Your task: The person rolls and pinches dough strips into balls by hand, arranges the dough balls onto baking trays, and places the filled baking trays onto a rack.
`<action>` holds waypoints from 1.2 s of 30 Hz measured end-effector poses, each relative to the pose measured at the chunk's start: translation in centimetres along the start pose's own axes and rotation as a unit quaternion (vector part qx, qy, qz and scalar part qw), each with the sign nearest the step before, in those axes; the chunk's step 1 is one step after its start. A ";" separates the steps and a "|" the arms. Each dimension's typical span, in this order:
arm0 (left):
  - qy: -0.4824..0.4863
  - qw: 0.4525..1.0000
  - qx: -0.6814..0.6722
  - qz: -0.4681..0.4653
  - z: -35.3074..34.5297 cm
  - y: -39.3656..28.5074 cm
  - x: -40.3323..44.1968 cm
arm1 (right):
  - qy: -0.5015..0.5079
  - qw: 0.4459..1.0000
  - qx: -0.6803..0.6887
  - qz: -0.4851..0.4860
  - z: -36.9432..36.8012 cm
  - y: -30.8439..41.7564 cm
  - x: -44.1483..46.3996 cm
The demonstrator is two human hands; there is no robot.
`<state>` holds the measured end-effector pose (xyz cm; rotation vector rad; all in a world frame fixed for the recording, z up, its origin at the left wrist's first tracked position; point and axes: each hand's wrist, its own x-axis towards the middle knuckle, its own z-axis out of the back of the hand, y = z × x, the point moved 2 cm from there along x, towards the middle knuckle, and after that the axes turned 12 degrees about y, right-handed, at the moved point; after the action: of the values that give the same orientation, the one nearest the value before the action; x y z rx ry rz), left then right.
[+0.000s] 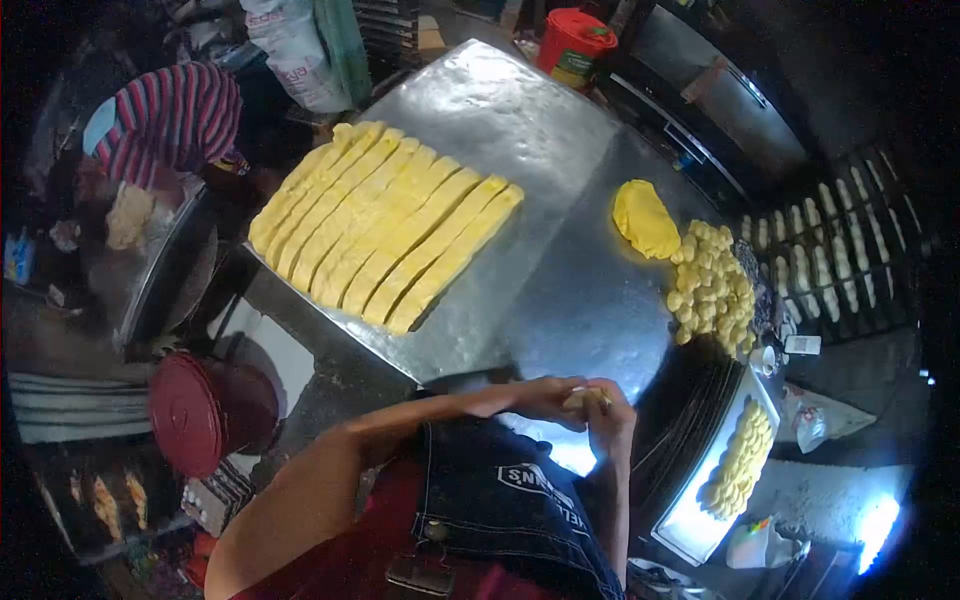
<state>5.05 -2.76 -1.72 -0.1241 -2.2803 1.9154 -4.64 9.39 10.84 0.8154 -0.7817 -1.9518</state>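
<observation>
Apron [500,490] beside metal table [565,255] bearing dough [385,225], dim room [335,375].

Shiny metal table [570,285]; rack [868,313] and bright light [878,530] at right.

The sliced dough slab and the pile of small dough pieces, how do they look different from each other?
The sliced dough slab is cut into long strips; the pile is small rounded lumps. The slab's strips lie side by side, while the pile's lumps are heaped in no order. Both are yellow and sit on the metal table.
</observation>
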 end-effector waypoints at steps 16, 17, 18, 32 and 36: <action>-0.025 0.951 0.273 0.142 -0.4 1.0 3.6 | -0.245 0.965 -0.045 -0.081 -2.7 -4.7 1.5; -0.031 0.936 0.303 0.175 -0.7 1.1 3.7 | -0.204 0.972 -0.043 -0.108 -2.3 -4.9 1.4; -0.045 0.918 0.333 0.210 -0.9 1.4 3.6 | -0.157 0.978 -0.040 -0.128 -2.0 -5.2 1.3; 0.051 0.951 0.287 0.099 -3.0 1.9 12.4 | -0.140 0.983 0.043 0.113 8.6 -11.0 -4.6; -0.082 0.990 -0.051 0.105 -7.0 0.7 16.3 | -0.208 0.978 -0.022 0.010 12.6 -12.2 -6.8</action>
<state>-9.79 6.88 -0.12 -0.2379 -2.5676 1.9721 -17.29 23.33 10.50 0.3695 -0.9793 -2.1438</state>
